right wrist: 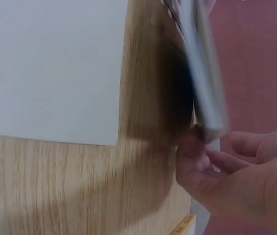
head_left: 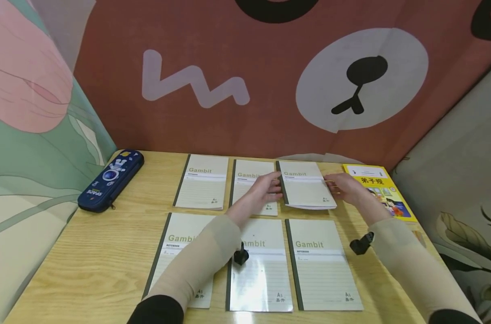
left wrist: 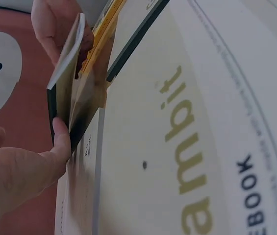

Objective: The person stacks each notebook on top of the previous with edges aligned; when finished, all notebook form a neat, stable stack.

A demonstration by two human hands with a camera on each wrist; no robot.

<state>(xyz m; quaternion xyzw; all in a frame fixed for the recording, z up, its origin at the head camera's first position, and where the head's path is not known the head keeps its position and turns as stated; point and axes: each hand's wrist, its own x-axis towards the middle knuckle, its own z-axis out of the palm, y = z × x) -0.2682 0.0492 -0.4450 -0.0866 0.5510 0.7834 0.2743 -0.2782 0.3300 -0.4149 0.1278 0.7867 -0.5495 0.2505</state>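
Observation:
A pale notebook [head_left: 304, 186] with a dark spine and "Gambit" on its cover is at the right of the back row. It is raised off the wooden table, with a shadow beneath it in the right wrist view. My left hand [head_left: 263, 191] holds its spine side, the thumb [left wrist: 61, 137] against the dark spine in the left wrist view. At the opposite edge my right hand [head_left: 344, 186] pinches the notebook, fingertips at a lower corner [right wrist: 212, 129]. The left forearm partly covers the middle back notebook [head_left: 249, 168] and the front left notebook [head_left: 180, 229].
Matching notebooks lie in two rows, including the front middle one [head_left: 259, 279], front right one [head_left: 324, 270] and back left one [head_left: 201, 186]. A navy pencil case [head_left: 111, 180] sits at the left edge. The yellow book [head_left: 395, 198] lies beyond my right hand. Fabric-covered walls border the table.

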